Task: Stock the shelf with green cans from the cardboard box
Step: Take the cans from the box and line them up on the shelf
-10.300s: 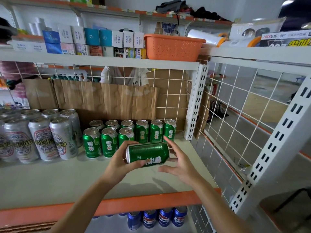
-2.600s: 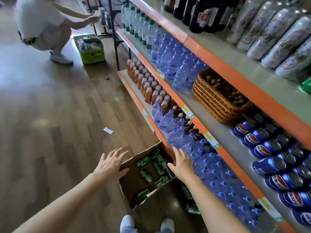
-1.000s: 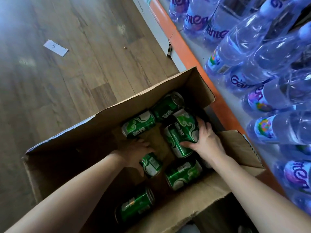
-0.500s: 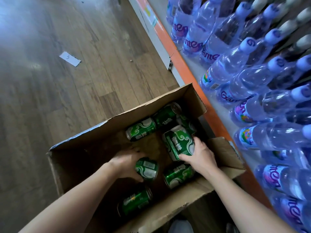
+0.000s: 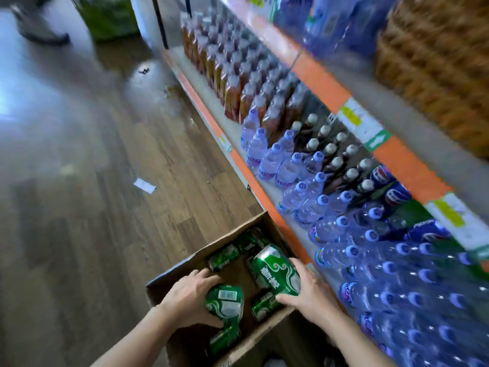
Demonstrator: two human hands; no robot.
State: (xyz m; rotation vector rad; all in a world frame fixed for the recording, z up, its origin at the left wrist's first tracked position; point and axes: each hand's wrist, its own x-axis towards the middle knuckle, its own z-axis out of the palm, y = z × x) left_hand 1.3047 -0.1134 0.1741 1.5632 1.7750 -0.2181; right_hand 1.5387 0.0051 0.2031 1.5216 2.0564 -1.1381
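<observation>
Beside a shelf (image 5: 239,161) crowded with water bottles (image 5: 299,197), a cardboard box (image 5: 182,264) on the floor holds several loose green cans (image 5: 223,256), so stocking looks far from finished. The left hand (image 5: 188,300) has its fingers curled round one can (image 5: 227,303); the right hand (image 5: 309,292) grips a second can (image 5: 275,271), both at the box's opening.

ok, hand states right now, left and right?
Left hand: holding the barcode-up green can.
Right hand: holding the swirl-label green can.
</observation>
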